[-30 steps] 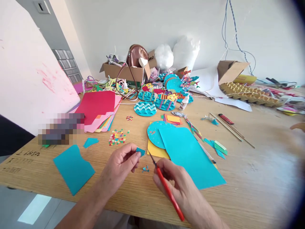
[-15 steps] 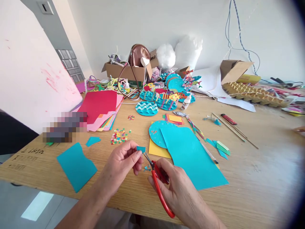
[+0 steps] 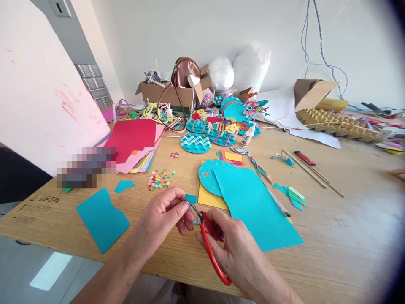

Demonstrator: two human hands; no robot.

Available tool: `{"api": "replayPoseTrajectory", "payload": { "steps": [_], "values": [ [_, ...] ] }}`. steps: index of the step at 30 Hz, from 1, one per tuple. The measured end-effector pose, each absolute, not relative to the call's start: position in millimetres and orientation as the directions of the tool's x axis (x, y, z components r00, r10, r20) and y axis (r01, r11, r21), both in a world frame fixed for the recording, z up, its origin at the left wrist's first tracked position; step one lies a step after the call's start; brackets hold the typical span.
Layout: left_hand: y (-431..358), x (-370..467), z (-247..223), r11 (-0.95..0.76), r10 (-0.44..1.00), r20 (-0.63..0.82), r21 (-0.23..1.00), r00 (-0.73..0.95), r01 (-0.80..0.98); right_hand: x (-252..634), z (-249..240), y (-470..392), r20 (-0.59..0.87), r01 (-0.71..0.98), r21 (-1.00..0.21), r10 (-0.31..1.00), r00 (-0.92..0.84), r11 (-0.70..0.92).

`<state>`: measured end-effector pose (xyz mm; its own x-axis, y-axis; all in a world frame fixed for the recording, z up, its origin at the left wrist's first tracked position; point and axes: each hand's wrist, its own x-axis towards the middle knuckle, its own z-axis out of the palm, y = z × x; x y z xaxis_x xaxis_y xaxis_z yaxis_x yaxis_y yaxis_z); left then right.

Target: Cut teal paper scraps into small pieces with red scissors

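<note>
Between the thumb and fingers of my left hand (image 3: pixel 171 211) is a small piece of blue paper (image 3: pixel 191 199). My right hand (image 3: pixel 226 238) grips red-handled scissors (image 3: pixel 211 253), whose blades reach the lower edge of that piece beside my left fingertips. A few tiny blue scraps (image 3: pixel 196 221) lie on the table under the blades. Right of my hands, a large blue sheet (image 3: pixel 256 211) overlaps a round blue disc (image 3: pixel 210 177) and a yellow sheet (image 3: pixel 207 199). On the left lies another cut blue sheet (image 3: pixel 103 219).
Coloured paper dots (image 3: pixel 159 180) lie beyond my left hand, near a stack of coloured sheets (image 3: pixel 133 137). Decorated blue craft pieces (image 3: pixel 195 143) and a glue bottle (image 3: pixel 248 136) stand farther back. Thin sticks (image 3: pixel 305 169) and an egg tray (image 3: pixel 338 123) are on the right.
The small blue piece has turned slightly in my left fingers and sits a little to the right. The scissor blades have come closer to my left fingertips.
</note>
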<state>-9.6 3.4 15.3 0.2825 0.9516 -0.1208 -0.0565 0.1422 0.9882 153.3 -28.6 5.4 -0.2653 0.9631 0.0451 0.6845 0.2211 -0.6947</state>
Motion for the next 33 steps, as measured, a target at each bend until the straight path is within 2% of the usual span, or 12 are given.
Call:
{"api": "replayPoseTrajectory", "payload": {
  "steps": [13, 24, 33],
  "values": [
    [0, -10, 12, 0.228, 0.926, -0.172, 0.964, 0.336, -0.134, 153, 7, -29, 0.015, 0.675, -0.709, 0.962, -0.273, 0.202],
    [-1, -9, 10, 0.247, 0.919, -0.191, 0.961, 0.345, -0.127, 152, 4, -31, -0.008, 0.674, -0.716, 0.963, -0.268, 0.181],
    [-4, -12, 8, 0.265, 0.916, -0.212, 0.957, 0.342, -0.116, 155, -9, -33, 0.047, 0.69, -0.685, 0.96, -0.276, 0.232]
  ]
}}
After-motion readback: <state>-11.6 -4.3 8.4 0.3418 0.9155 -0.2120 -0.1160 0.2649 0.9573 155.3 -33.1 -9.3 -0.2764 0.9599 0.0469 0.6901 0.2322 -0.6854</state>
